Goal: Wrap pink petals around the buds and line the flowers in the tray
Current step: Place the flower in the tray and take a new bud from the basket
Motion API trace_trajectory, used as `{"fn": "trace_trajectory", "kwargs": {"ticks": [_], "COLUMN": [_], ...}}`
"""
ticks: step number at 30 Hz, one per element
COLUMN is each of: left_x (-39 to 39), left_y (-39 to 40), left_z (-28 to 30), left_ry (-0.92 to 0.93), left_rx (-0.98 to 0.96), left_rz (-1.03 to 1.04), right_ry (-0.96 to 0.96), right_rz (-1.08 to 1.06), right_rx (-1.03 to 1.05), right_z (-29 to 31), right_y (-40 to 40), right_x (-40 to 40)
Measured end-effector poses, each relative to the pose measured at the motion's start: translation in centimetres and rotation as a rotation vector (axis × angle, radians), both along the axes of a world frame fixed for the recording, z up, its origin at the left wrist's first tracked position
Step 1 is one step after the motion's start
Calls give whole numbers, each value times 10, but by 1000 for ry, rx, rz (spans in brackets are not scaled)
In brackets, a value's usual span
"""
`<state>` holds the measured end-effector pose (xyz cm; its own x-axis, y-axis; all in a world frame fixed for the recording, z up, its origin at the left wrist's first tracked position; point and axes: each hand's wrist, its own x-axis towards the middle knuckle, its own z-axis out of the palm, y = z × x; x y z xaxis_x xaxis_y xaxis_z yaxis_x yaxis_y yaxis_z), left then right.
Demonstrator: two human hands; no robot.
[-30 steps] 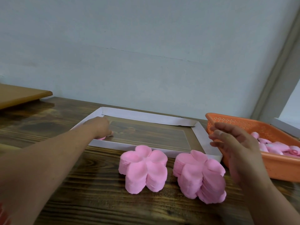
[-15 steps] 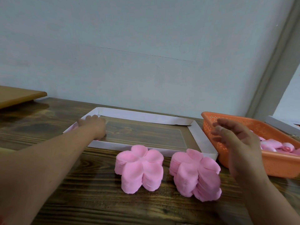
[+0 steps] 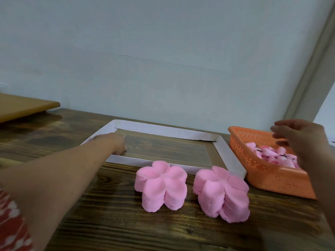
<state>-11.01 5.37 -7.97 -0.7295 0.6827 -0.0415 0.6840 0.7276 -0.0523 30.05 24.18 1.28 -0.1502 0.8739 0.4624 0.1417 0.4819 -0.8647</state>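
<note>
The white paper tray [image 3: 226, 154], a shallow frame with folded walls, lay on the dark wooden table [image 3: 108, 223] close to the pale wall [image 3: 163, 60], and everything else is placed here relative to it. The left hand [image 3: 113, 143] reached into the left end of the tray, near its near-left corner, with the knuckles turned up and the fingertips down on the tray floor; the fingers looked curled together, but I cannot tell if they pinched anything, because the hand itself hid what was under it. The left forearm crossed the near-left wall of the tray. Just in front of the near wall of the tray stood two stacks of pink petals: the left petal stack [image 3: 161, 185] in front of the middle of the tray and the right petal stack [image 3: 222, 193] in front of its right end, near each other but apart. Each stack was made of many thin flower-shaped sheets. Directly to the right of the tray, almost touching its right wall, sat an orange perforated basket [image 3: 253, 160] with pink buds [image 3: 272, 153] piled inside. The right hand [image 3: 301, 140] hovered above the basket, blurred, with the fingers loosely spread and slightly bent, holding nothing. To the far left of the tray, a light brown board [image 3: 23, 107] lay raised over the table edge.
</note>
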Motion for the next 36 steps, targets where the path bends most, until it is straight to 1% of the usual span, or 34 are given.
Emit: {"fn": "trace_trajectory", "kwargs": {"ticks": [3, 6, 8, 9, 15, 20, 27, 30, 33, 36], "left_x": [3, 4, 5, 6, 7, 11, 15, 16, 21, 32], "left_y": [-1, -3, -5, -6, -7, -8, -11, -10, -7, -8], "left_z": [3, 5, 5, 6, 6, 7, 10, 10, 12, 19], "left_ry": [-17, -37, -52, -62, -66, -125, -163, -159, -128, -34], "left_rx": [-8, -17, -22, -24, -14, 24, 51, 67, 27, 17], "left_rz": [9, 20, 22, 22, 12, 34, 43, 61, 58, 41], "right_ry": [-421, -861, -1073, -1129, -1305, -1370, -1564, -1528, -1471, -1402], "right_rz": [-62, -64, -62, -67, -112, -153, -81, -52, 0, 61], "right_rx": [-84, -119, -107, -89, -60, -42, -95, -162, -200, -239], "right_z": [7, 9, 7, 6, 5, 2, 10, 15, 16, 18], "right_y": [32, 51, 56, 58, 70, 73, 75, 68, 64, 60], "right_x": [14, 28, 30, 31, 23, 21, 17, 11, 7, 5]}}
